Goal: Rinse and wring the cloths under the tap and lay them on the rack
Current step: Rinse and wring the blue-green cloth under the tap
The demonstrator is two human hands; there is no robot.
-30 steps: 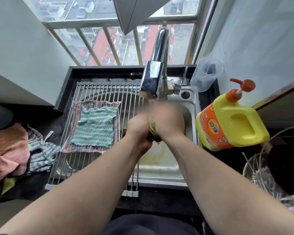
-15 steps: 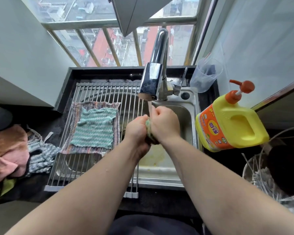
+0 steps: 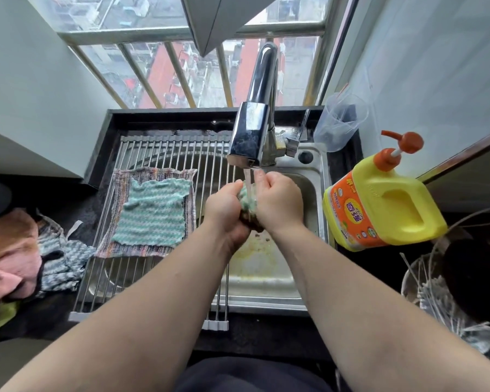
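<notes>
A second back the two hands blur with rubbing, and half a second back they press tight together. Now the left hand (image 3: 227,213) and the right hand (image 3: 279,202) part slightly at the top, so the green wadded cloth (image 3: 248,200) shows between them. The thin stream of water (image 3: 247,178) from the chrome steel tap (image 3: 252,134), at twelve o'clock of the hands, falls straight onto it. Both hands curl round the wad and clutch it over the stainless steel sink (image 3: 266,273). I judge this cloth is in its rinse and the wringing is not yet finished. At nine o'clock of the hands, on the roll-up rack of steel rods (image 3: 164,149), a teal zigzag cloth (image 3: 153,213) lies flat on a larger striped multicolour cloth (image 3: 119,182), neither having moved. At eight o'clock a heap of grey-blue and orange cloths (image 3: 60,261) waits on the dark stone worktop (image 3: 266,338), so more work seems left. The hands cover most of the wad, so its size and its brownish underside are hard to read. The sink basin under the rack is only glimpsed between the rods. The frame's left edge cuts off the heap.
</notes>
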